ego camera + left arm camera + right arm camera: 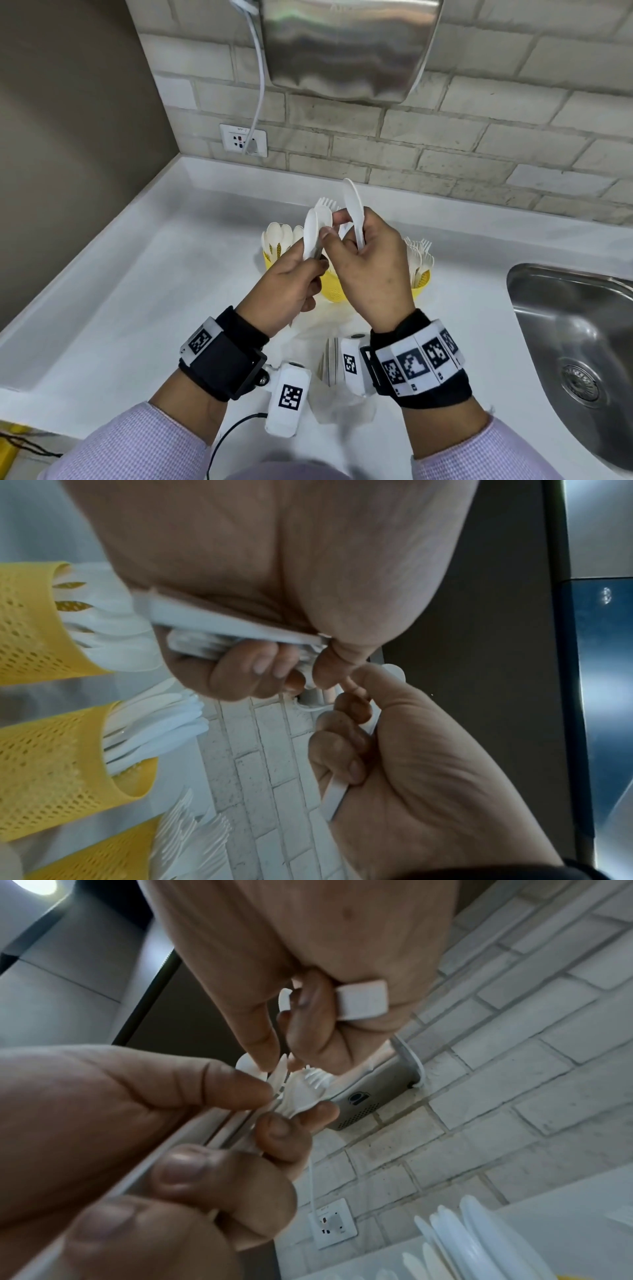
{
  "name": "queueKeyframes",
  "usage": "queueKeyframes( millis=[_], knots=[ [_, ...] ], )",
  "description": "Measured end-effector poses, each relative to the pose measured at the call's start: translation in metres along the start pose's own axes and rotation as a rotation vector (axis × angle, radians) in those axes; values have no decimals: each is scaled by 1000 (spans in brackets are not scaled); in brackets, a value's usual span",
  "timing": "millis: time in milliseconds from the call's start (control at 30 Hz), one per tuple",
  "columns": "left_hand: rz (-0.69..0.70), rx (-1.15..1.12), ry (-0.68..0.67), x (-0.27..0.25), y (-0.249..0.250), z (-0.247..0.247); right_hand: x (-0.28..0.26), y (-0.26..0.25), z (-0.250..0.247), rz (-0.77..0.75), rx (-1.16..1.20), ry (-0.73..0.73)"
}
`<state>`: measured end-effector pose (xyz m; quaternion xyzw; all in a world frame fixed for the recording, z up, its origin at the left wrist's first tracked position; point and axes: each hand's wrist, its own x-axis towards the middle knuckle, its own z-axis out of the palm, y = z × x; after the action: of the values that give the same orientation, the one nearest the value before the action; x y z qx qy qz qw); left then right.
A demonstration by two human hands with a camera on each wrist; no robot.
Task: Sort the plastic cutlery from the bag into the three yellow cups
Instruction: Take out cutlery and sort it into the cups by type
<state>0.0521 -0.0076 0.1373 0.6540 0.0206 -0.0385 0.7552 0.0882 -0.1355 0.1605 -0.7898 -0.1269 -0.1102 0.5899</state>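
Counter (137, 291): white, carrying three yellow cups (334, 291) near its back edge, left of the sink (565, 325).
Left hand (291, 287): clenching a bundle of cutlery (317, 233), handles down, heads pointing up toward the wall.
Right hand (370, 263): gripping one spoon (354, 209), long axis upright, bowl up; fingertips are touching the bundle.

The white table (120, 308) carries three yellow cups: one (272, 260) with spoons at left, one (330, 289) in the middle, one (423, 277) with forks at right. Nearer lies a clear bag (329, 366) with cutlery. A steel sink (534, 308) is set in at right.
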Motion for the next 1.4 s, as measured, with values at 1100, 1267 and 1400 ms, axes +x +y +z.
queueKeyframes(
  millis=[1100, 1267, 1400],
  knots=[
    [130, -2, -51, -4, 8, -1, 17, -11, -28, 393, 1159, 249],
    [35, -183, -29, 2, 5, -6, 19, -12, -36, 343, 1055, 366],
    [90, -40, 6, 1, 5, -3, 16, -9, -32, 219, 573, 193]
  ],
)
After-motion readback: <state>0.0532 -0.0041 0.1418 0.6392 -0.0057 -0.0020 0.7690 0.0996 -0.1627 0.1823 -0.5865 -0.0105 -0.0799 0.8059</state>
